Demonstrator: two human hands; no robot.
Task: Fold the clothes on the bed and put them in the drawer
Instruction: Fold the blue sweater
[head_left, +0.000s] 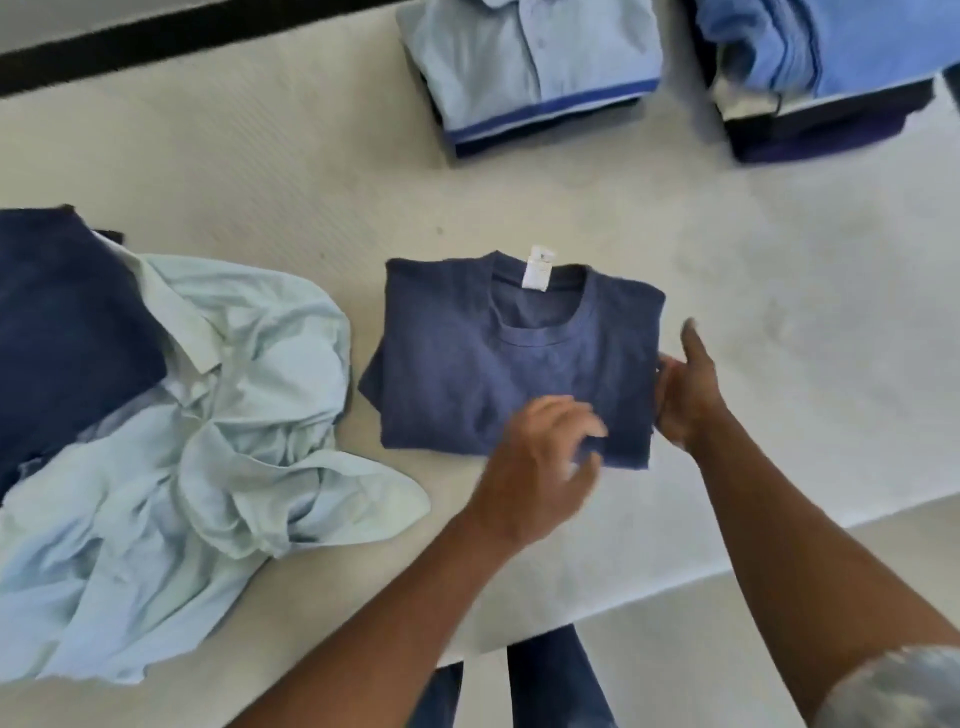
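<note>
A folded dark blue T-shirt (467, 364) with a white neck label lies in the middle of the bed (779, 291). My left hand (540, 467) hovers over the shirt's near right corner, fingers loosely spread and blurred by motion. My right hand (685, 384) stands on edge against the shirt's right side, fingers straight, thumb up. A crumpled pale blue shirt (218, 415) lies unfolded at the left, partly over a dark navy garment (62, 332).
Two stacks of folded clothes sit at the far side: one topped by a light blue polo (524, 57), one by a brighter blue garment (831, 47). The bed's near edge runs diagonally below my arms, with my legs (545, 680) and the floor beyond it.
</note>
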